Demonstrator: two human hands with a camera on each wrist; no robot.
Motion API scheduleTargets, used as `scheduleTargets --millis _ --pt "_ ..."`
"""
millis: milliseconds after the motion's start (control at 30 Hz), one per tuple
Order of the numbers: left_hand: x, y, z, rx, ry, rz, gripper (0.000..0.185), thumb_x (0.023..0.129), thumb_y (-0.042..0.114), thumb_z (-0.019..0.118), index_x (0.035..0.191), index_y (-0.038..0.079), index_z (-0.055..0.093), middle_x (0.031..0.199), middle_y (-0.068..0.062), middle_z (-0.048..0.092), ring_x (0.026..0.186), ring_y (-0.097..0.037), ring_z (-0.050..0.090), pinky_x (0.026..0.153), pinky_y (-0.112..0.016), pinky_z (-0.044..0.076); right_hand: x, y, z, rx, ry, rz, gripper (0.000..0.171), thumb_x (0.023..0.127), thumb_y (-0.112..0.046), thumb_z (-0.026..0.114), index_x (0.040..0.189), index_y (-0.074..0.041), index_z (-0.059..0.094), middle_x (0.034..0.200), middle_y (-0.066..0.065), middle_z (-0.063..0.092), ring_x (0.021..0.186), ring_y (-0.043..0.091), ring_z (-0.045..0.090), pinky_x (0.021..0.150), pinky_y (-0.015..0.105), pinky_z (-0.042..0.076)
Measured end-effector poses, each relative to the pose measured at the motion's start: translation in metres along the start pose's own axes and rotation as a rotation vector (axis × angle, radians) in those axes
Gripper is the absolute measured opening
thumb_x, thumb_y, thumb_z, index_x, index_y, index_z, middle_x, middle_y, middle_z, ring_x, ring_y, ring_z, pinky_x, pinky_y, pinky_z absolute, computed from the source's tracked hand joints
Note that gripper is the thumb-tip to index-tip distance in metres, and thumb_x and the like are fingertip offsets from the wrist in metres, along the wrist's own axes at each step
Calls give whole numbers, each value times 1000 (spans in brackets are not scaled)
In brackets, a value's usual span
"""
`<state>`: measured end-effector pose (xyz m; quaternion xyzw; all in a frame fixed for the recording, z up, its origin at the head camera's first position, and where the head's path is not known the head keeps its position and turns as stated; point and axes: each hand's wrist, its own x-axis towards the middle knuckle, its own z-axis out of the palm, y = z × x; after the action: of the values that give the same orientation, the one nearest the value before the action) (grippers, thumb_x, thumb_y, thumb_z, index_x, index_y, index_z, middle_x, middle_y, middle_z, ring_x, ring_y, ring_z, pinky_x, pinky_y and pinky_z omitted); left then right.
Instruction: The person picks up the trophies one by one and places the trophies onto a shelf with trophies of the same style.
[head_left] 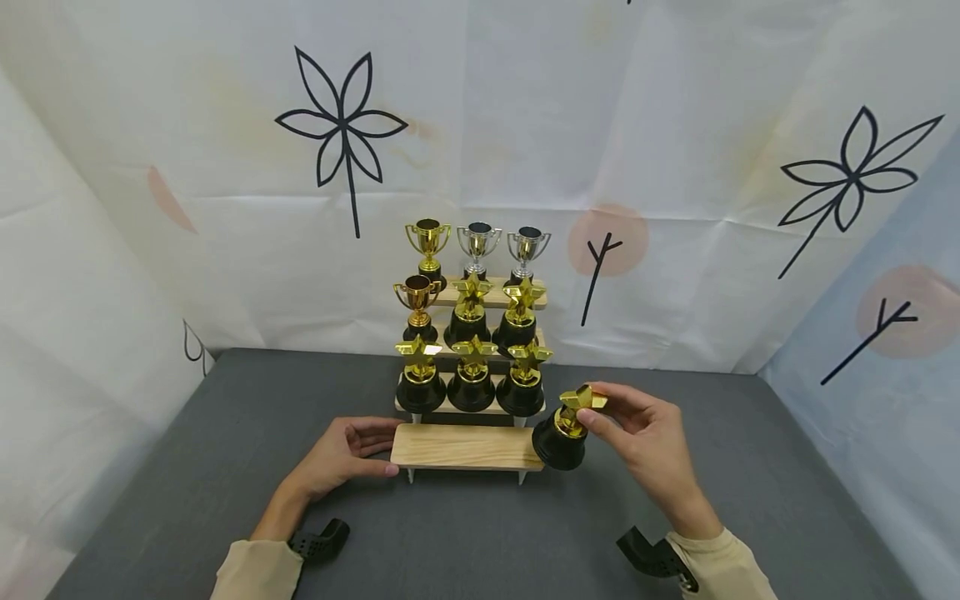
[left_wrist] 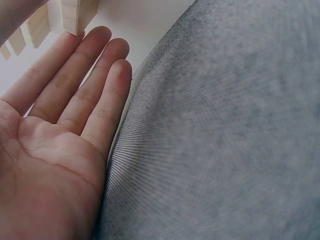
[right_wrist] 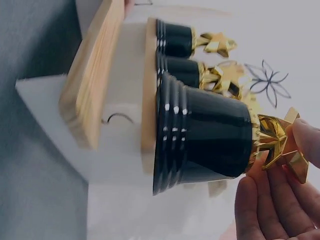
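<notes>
A star trophy (head_left: 562,437) with a black base hangs tilted beside the right end of the bottom shelf (head_left: 465,447). My right hand (head_left: 648,429) pinches its gold star between thumb and fingers; the right wrist view shows the black base (right_wrist: 210,135) held off the wooden board (right_wrist: 90,75). At the shelf's left end, my left hand (head_left: 347,457) touches the edge with thumb and fingertips. Its fingers (left_wrist: 97,95) look straight in the left wrist view, a fingertip against the wood.
Above, three tiers of the wooden stand hold more star trophies (head_left: 471,379), a bronze-coloured cup (head_left: 417,296), a gold cup (head_left: 428,239) and two silver cups (head_left: 478,242). The stand sits on a grey table (head_left: 300,392) before a patterned cloth (head_left: 517,100).
</notes>
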<state>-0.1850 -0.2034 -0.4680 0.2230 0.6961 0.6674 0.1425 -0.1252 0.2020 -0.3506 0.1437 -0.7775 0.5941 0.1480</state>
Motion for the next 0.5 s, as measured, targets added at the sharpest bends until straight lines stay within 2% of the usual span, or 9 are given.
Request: scheduleTargets --millis 133,333,500 --pt "0 0 0 8 2 -3 69 80 0 85 137 -18 50 136 -36 54 119 -18 65 105 -39 52 -4 -5 12 46 -26 -53 32 83 11 77 114 8 70 109 5 72 99 15 70 83 26 62" --pt "-1 1 0 17 14 -6 69 80 1 85 136 -19 51 135 -36 55 118 -16 65 106 -41 51 -1 -9 45 84 -114 -147 30 83 9 78 112 7 71 106 14 72 99 17 71 91 27 60" --pt "-1 0 0 17 18 -15 69 80 1 85 136 -18 51 136 -36 55 118 -16 65 106 -41 51 2 -10 75 120 -156 -120 29 84 2 80 111 5 72 105 13 73 98 19 71 89 33 61"
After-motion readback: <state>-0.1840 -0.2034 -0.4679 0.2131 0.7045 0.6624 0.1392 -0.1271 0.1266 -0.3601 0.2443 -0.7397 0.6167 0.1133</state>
